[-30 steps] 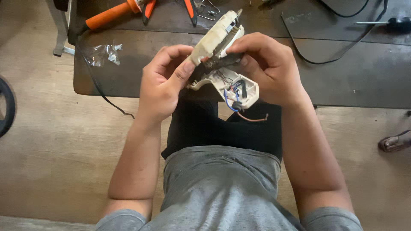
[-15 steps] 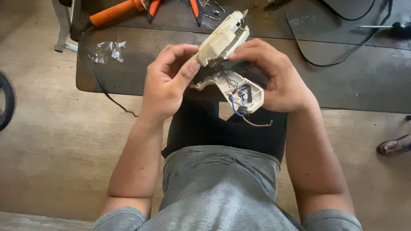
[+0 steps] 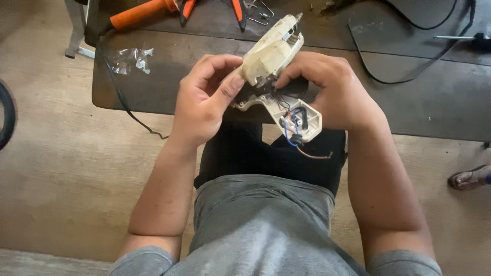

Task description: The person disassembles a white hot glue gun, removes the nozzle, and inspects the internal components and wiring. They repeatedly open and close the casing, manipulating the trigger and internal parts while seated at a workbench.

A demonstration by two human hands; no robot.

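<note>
Both hands are up over the near edge of the dark counter (image 3: 409,102), gripping an opened-up cream glue gun (image 3: 271,53). Its barrel runs diagonally, nozzle pointing far-right, with the handle hanging down toward the lap and blue and brown wires spilling out of it. Left hand (image 3: 204,102) has its fingers clamped on the back of the body, right hand (image 3: 332,92) wraps the other side. An orange-handled tool (image 3: 140,13) and a crumpled plastic bag (image 3: 130,59) lie far-left on the counter.
</note>
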